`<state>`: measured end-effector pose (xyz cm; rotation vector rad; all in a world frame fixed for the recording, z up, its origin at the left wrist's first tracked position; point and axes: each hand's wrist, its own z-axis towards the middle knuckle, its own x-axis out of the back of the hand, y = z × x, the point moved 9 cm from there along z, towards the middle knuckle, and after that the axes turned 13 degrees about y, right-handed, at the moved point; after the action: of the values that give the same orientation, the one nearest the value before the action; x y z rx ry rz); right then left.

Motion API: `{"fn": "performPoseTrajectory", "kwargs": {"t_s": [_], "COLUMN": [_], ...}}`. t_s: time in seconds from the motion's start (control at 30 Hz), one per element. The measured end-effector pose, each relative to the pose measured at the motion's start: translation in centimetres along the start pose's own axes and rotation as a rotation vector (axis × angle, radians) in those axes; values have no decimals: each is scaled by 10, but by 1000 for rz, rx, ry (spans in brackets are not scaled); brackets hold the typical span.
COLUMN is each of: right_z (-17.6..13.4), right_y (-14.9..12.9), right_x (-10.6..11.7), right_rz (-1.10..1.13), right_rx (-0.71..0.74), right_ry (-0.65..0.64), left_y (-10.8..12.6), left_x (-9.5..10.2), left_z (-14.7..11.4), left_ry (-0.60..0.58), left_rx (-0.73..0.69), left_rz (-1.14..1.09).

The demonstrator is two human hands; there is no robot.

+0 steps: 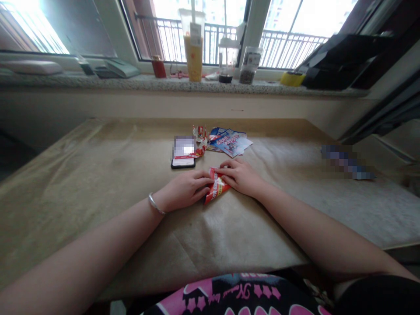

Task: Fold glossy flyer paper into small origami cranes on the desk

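Observation:
A red snack wrapper (217, 186) with white and yellow print lies flat and creased on the table, set at a slant. My left hand (185, 188), with a silver bangle at the wrist, presses its fingers onto the wrapper's left edge. From the other side my right hand (242, 177) holds the top and right edge down, fingers bent over it. Just beyond my left hand rests a phone (183, 163) with its screen blurred. Crumpled red and white wrappers (201, 140) lie beside and partly over the phone. Blue printed packets (231, 141) are piled behind my right hand.
A blurred bluish item (348, 162) lies at the table's right. Along the stone windowsill (131, 83) stand a tall cup with yellow contents (193, 57), a red jar (159, 68), other cups, yellow tape (292, 78) and a black object (341, 65).

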<state>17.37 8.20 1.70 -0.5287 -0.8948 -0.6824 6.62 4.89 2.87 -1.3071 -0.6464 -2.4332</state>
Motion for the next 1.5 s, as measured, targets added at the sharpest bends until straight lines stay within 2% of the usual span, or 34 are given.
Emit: {"fn": "performPoseTrajectory", "kwargs": {"t_s": [0.23, 0.5, 0.67, 0.8, 0.93, 1.1, 1.33, 1.5], "right_z": [3, -1, 0, -1, -4, -7, -10, -11], "right_y": [9, 21, 21, 26, 36, 48, 51, 52], "right_x": [0, 2, 3, 4, 6, 7, 2, 1], "right_rz": [-5, 69, 64, 86, 201, 323, 420, 498], "right_rx": [-92, -245, -271, -312, -400, -521, -607, -614], "right_ry": [22, 69, 57, 78, 136, 211, 160, 168], "left_y": [0, 0, 7, 7, 5, 9, 12, 5], "left_x": [-4, -2, -7, -5, -1, -2, -3, 6], "left_z": [0, 0, -4, -2, -1, -3, -2, -1], "left_ry": [-1, -35, -92, -38, 16, -12, 45, 133], "left_rx": [-15, 105, 140, 143, 114, 26, -36, -43], "left_rz": [2, -71, 17, 52, 67, 119, 178, 240]}}
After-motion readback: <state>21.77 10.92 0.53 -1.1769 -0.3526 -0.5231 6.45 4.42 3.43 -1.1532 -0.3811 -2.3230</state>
